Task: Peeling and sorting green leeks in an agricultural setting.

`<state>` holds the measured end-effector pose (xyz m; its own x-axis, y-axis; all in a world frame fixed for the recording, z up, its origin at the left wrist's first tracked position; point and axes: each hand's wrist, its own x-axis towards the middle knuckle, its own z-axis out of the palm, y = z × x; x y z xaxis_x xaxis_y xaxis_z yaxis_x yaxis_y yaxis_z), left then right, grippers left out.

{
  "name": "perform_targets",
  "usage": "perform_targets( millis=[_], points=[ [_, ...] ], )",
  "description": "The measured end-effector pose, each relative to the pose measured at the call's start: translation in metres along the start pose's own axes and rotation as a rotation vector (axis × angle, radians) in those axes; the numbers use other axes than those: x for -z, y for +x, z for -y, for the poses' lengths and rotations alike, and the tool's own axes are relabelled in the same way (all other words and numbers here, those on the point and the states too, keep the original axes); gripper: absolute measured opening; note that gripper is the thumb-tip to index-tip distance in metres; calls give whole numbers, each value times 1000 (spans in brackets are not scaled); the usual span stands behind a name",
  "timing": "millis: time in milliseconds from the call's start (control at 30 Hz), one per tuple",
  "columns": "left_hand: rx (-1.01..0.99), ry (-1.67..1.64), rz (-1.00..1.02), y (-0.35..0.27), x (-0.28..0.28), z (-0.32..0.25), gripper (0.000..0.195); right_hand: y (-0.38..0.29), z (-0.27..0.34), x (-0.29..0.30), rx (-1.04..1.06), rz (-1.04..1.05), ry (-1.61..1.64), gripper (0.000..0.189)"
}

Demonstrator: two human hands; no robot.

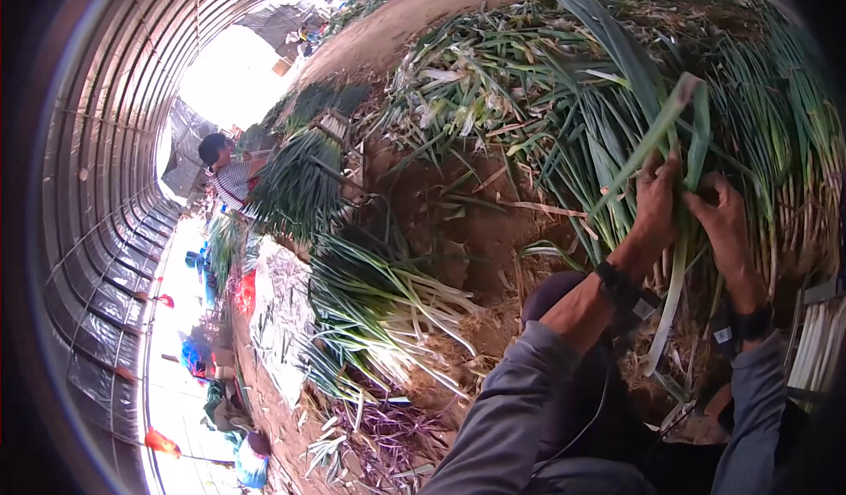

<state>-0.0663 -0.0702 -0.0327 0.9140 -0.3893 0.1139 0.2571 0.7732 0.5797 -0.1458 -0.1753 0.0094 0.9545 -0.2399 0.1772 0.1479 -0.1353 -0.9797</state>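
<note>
My left hand (654, 197) grips a large green onion (677, 283) where its green leaves meet the stem. Below the hands the pale stem hangs down, and its upper leaves bend over above them. My right hand (720, 224), close beside, has thumb and fingers pinched at a broad green leaf (697, 138) of the same plant. Both wrists wear dark bands. Just beyond the hands lies a heap of untrimmed green onions (601, 144), and more stand in a dense row (773, 184) to the right, their brownish lower stems showing.
Pulled leaves (476, 85) are piled on the soil ahead. Cleaned green onions (390, 310) with roots lie at left. Farther back, a person in a striped shirt (231, 181) is beside a loaded wooden rack (353, 171). White stalks (818, 343) sit in a holder at right.
</note>
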Motion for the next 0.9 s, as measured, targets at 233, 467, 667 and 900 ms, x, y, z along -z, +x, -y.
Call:
perform_targets(
  millis=[233, 467, 667, 900],
  points=[
    [-42, -38, -45, 8, 1, -12, 36, -17, 0, -23, 228, -157, -89, 12],
    [42, -32, -48, 6, 4, -40, 24, -53, 19, -10, -43, -36, 412, 20],
    [-64, 45, 27, 33, 3, -66, 32, -103, -10, 13, -130, -143, 452, 17],
    [-212, 191, 17, 39, -4, -72, 29, -155, -127, 73, -581, 299, -426, 26]
  ],
)
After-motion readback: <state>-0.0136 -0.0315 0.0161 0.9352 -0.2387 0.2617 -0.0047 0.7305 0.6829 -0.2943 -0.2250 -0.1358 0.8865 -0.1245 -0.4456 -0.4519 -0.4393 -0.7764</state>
